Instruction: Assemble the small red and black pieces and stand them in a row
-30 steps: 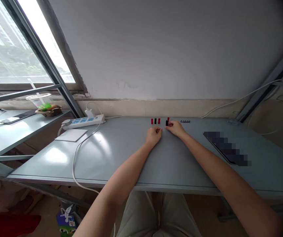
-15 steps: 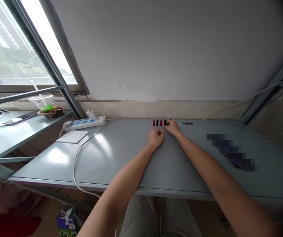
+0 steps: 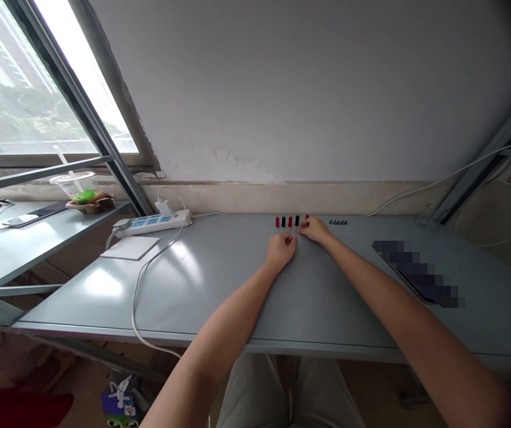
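Note:
A short row of small upright pieces, red [image 3: 277, 222], black [image 3: 283, 222], red [image 3: 290, 222] and black [image 3: 297, 221], stands at the far edge of the grey table [image 3: 219, 279]. My right hand [image 3: 315, 229] rests just right of the row with its fingers pinched on another small red piece [image 3: 307, 218]. My left hand [image 3: 281, 249] lies curled in a loose fist on the table, a little nearer to me than the row, and I cannot see anything in it. A row of several tiny dark pieces [image 3: 338, 223] lies to the right of my right hand.
A white power strip [image 3: 150, 223] with a plugged charger and a trailing white cable [image 3: 141, 285] lies at the left, beside a flat white pad [image 3: 130, 247]. A dark flat device [image 3: 416, 270] lies at the right. A drink cup [image 3: 74, 184] stands on the side shelf.
The black piece that my right hand held has joined the row as its fourth piece. My right hand has shifted slightly right, with the red piece still at its fingertips. My left hand stayed put.

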`<state>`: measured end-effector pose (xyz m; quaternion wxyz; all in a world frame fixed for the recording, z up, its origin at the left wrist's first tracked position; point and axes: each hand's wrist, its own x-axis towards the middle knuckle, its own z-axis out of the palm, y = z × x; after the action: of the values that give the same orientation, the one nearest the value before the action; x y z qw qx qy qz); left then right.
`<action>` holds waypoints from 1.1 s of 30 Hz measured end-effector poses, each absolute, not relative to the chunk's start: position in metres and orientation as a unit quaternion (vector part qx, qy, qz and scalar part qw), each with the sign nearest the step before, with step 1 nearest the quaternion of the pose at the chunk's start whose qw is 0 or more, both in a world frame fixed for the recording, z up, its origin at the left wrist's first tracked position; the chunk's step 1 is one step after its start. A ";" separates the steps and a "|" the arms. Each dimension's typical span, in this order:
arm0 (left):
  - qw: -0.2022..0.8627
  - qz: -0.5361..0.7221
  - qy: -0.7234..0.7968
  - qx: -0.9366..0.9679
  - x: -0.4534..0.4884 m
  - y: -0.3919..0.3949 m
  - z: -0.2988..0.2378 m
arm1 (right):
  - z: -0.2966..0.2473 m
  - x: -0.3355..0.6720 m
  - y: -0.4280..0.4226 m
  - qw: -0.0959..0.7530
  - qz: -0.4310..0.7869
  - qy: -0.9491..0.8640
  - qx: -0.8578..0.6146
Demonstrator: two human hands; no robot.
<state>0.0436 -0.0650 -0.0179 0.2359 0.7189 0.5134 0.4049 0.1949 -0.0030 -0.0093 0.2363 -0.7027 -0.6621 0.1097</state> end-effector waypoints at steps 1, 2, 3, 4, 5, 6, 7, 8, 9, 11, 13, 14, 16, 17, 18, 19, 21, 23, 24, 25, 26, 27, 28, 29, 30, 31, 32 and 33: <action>0.237 0.404 0.515 0.718 0.044 -0.065 -0.017 | -0.007 0.201 -0.006 0.231 0.105 -0.666 -0.702; 0.239 0.402 0.517 0.717 0.044 -0.066 -0.017 | -0.005 0.207 -0.008 0.226 0.101 -0.667 -0.703; 0.242 0.401 0.519 0.716 0.044 -0.066 -0.016 | -0.004 0.214 -0.010 0.222 0.100 -0.665 -0.706; 0.244 0.399 0.521 0.714 0.044 -0.067 -0.016 | -0.003 0.221 -0.012 0.218 0.098 -0.652 -0.720; 0.245 0.398 0.523 0.713 0.044 -0.067 -0.016 | -0.003 0.228 -0.012 0.217 0.092 -0.641 -0.730; 0.245 0.397 0.523 0.713 0.045 -0.067 -0.016 | -0.004 0.235 -0.012 0.220 0.084 -0.634 -0.737; 0.246 0.397 0.524 0.713 0.045 -0.067 -0.015 | -0.005 0.240 -0.011 0.226 0.079 -0.627 -0.742; 0.247 0.396 0.525 0.712 0.045 -0.067 -0.016 | -0.007 0.245 -0.009 0.233 0.081 -0.617 -0.747; 0.249 0.395 0.525 0.711 0.045 -0.067 -0.016 | -0.010 0.248 -0.007 0.240 0.087 -0.610 -0.750; 0.255 0.392 0.526 0.710 0.044 -0.067 -0.016 | -0.015 0.251 -0.002 0.254 0.095 -0.597 -0.755; 0.258 0.393 0.525 0.710 0.044 -0.067 -0.016 | -0.020 0.249 0.003 0.263 0.103 -0.590 -0.757; 0.257 0.394 0.524 0.710 0.044 -0.067 -0.016 | -0.021 0.246 0.005 0.265 0.108 -0.588 -0.757; 0.254 0.396 0.525 0.710 0.044 -0.067 -0.016 | -0.023 0.240 0.009 0.268 0.116 -0.586 -0.756; 0.253 0.395 0.525 0.710 0.044 -0.067 -0.016 | -0.023 0.236 0.010 0.269 0.117 -0.585 -0.756; 0.251 0.395 0.525 0.711 0.044 -0.067 -0.016 | -0.023 0.232 0.011 0.269 0.115 -0.585 -0.757; 0.249 0.394 0.524 0.713 0.044 -0.067 -0.017 | -0.022 0.229 0.012 0.268 0.112 -0.585 -0.758; 0.247 0.393 0.523 0.715 0.044 -0.067 -0.017 | -0.021 0.222 0.014 0.265 0.103 -0.582 -0.762; 0.245 0.393 0.523 0.716 0.044 -0.067 -0.016 | -0.020 0.216 0.014 0.266 0.099 -0.580 -0.763; 0.245 0.392 0.523 0.716 0.044 -0.067 -0.016 | -0.019 0.213 0.014 0.268 0.098 -0.579 -0.764; 0.245 0.392 0.523 0.716 0.044 -0.067 -0.016 | -0.020 0.211 0.014 0.269 0.095 -0.577 -0.765; 0.245 0.392 0.523 0.716 0.044 -0.067 -0.015 | -0.020 0.210 0.014 0.270 0.092 -0.576 -0.766; 0.244 0.391 0.523 0.717 0.044 -0.067 -0.015 | -0.021 0.209 0.014 0.271 0.088 -0.574 -0.767; 0.243 0.391 0.523 0.717 0.044 -0.067 -0.015 | -0.021 0.209 0.013 0.271 0.085 -0.573 -0.768; 0.242 0.392 0.522 0.718 0.044 -0.067 -0.016 | -0.022 0.209 0.012 0.271 0.083 -0.574 -0.768; 0.242 0.393 0.521 0.719 0.044 -0.067 -0.016 | -0.023 0.209 0.011 0.271 0.083 -0.574 -0.768; 0.242 0.393 0.519 0.719 0.044 -0.067 -0.016 | -0.024 0.209 0.010 0.271 0.083 -0.576 -0.766; 0.243 0.394 0.517 0.720 0.044 -0.066 -0.017 | -0.025 0.210 0.008 0.271 0.084 -0.578 -0.765; 0.244 0.394 0.515 0.721 0.044 -0.066 -0.017 | -0.026 0.210 0.005 0.271 0.083 -0.580 -0.763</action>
<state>0.0440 -0.0662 -0.0167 0.2440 0.7207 0.5152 0.3944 0.2103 0.0054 -0.0255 0.2707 -0.7634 -0.5805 0.0833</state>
